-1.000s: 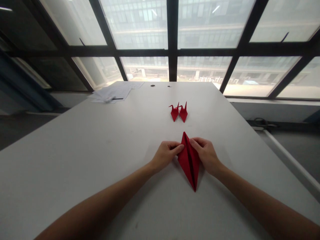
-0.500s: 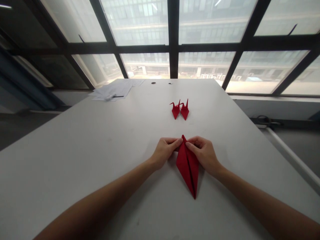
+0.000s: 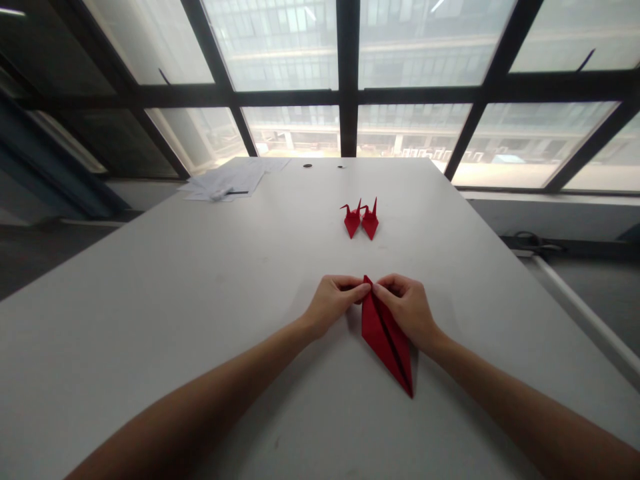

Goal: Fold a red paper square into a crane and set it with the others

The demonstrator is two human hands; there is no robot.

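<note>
Far off at the left, a loose stack of white papers (image 3: 227, 181) lies by the far edge of the white table (image 3: 150, 300), well clear of the work. Nearer, the left hand (image 3: 333, 308) pinches the far tip of the red folded paper (image 3: 385, 337) between thumb and fingers, and the right hand (image 3: 407, 310) pinches the same tip from the other side while its palm rests along the paper's right edge. The paper lies flat near the middle of the table, its long point aimed toward the near right. Two finished red cranes (image 3: 361, 219) stand farther away, apart from the hands. With both grips crowded on one narrow tip (thin layers there), an uneven pull could tear it or skew the crease. Bare tabletop lies open on every side, the edges well off.
</note>
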